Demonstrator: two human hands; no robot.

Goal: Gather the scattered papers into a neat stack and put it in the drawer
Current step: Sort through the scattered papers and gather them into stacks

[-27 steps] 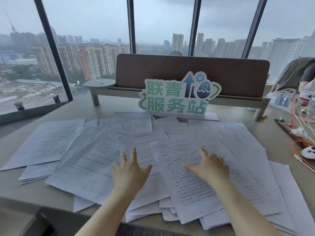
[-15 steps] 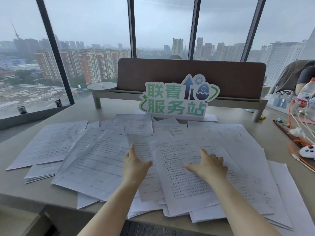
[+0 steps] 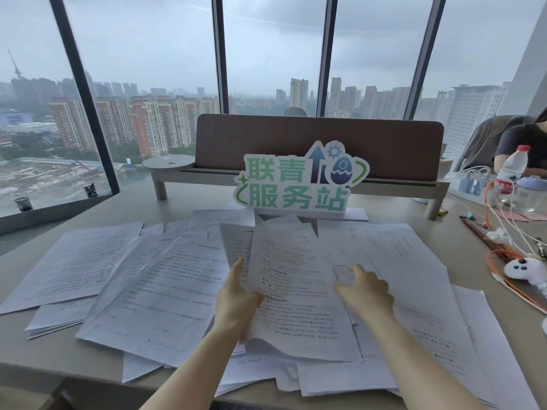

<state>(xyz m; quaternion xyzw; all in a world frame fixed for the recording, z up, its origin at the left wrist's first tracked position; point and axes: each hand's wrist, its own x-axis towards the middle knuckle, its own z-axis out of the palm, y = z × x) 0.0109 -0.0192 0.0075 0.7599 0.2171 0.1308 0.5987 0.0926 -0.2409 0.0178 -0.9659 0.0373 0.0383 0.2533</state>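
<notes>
Several printed white sheets lie scattered and overlapping across the beige desk (image 3: 444, 253). My left hand (image 3: 236, 297) pinches the left edge of the top centre sheet (image 3: 299, 291), thumb on its face and fingers behind it; that sheet is raised, its far end curling up. My right hand (image 3: 365, 291) rests with loosely bent fingers on the papers at that sheet's right edge, thumb pointing toward it. More sheets spread to the left (image 3: 77, 261) and right (image 3: 414, 276). No drawer is in view.
A green-lettered sign (image 3: 299, 184) stands behind the papers, before a brown divider (image 3: 319, 143). On the right are orange and white cables (image 3: 497, 208), a white game controller (image 3: 525, 269), a water bottle (image 3: 510, 171) and a seated person (image 3: 521, 143). Windows lie beyond.
My left hand went from lying flat on the papers to pinching the centre sheet's left edge and raising it. My right hand slid to that sheet's right edge, fingers more bent.
</notes>
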